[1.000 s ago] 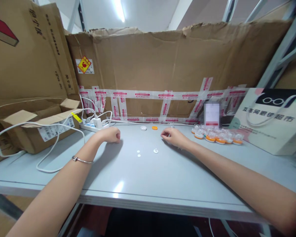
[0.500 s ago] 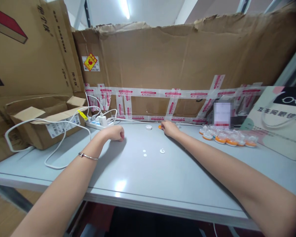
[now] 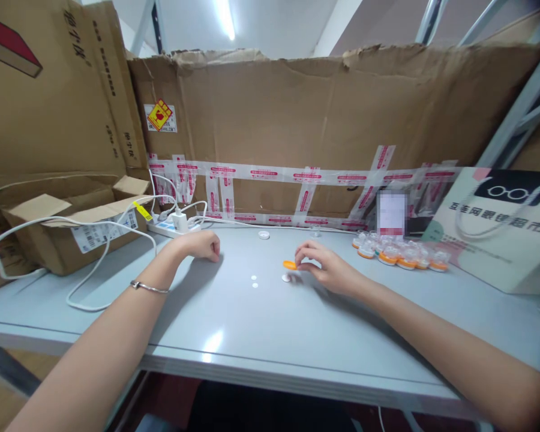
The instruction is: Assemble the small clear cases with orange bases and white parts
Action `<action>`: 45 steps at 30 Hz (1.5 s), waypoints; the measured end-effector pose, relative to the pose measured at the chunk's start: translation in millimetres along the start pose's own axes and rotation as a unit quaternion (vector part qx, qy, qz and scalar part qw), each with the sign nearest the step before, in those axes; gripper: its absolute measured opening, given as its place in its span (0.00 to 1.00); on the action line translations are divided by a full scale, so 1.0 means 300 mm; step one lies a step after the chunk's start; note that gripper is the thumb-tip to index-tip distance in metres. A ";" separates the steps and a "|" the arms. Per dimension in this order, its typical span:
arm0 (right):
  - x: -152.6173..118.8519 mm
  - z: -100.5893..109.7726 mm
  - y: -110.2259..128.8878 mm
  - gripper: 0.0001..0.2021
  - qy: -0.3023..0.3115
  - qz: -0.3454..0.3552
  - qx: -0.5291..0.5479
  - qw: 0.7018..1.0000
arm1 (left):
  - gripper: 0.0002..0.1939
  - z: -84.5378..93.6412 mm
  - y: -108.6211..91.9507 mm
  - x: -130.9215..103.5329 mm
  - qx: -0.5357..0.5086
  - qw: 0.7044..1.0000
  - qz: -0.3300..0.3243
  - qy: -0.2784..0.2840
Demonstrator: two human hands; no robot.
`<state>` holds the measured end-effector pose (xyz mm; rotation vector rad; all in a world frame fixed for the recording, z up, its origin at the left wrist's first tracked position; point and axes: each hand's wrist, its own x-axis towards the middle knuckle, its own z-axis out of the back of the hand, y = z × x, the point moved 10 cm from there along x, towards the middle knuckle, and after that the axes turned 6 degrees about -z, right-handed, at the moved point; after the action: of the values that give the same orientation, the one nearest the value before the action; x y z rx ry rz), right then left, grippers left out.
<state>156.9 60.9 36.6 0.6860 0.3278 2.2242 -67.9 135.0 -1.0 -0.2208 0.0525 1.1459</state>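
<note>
Now orange ring (image 3: pixel 290 264) at right hand (image 3: pixel 326 268) fingertips

The right hand (image 3: pixel 326 268) has drawn back from the wall — orange ring (image 3: pixel 290 264) now in its grip.

Bright ceiling strip light (image 3: pixel 224 18) overhead, glare patch on the table (image 3: pixel 213 343) below the wrists, edges bowed, corners soft.

Left hand (image 3: pixel 203 245) fisted, right hand (image 3: pixel 324 267) pinching, arms outstretched.
</note>
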 end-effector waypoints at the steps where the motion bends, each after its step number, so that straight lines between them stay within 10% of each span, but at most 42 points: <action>1: -0.005 -0.012 0.004 0.06 0.009 0.006 0.007 1.000 | 0.11 -0.003 -0.002 0.003 0.001 1.000 -0.002 0.002; 31: -0.027 -0.078 0.055 0.08 0.090 0.063 -0.001 0.994 | 0.09 0.019 -0.001 0.015 -0.023 0.998 -0.031 -0.049; 37: -0.022 -0.043 -0.054 0.16 0.064 -0.099 0.046 0.992 | 0.09 0.066 -0.243 0.003 -0.070 0.974 -0.145 -0.160; 41: -0.017 -0.080 -0.057 0.17 0.078 -0.105 0.070 0.989 | 0.07 0.073 -0.473 -0.047 -0.133 0.919 -0.296 -0.225; 45: -0.007 -0.103 -0.050 0.15 0.074 -0.100 0.082 0.989 | 0.06 0.034 -0.556 -0.054 -0.103 0.909 -0.333 -0.230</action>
<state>149.5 68.9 3.9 0.5475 0.6338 2.0748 76.1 56.9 35.8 -0.1316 -0.5320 0.4915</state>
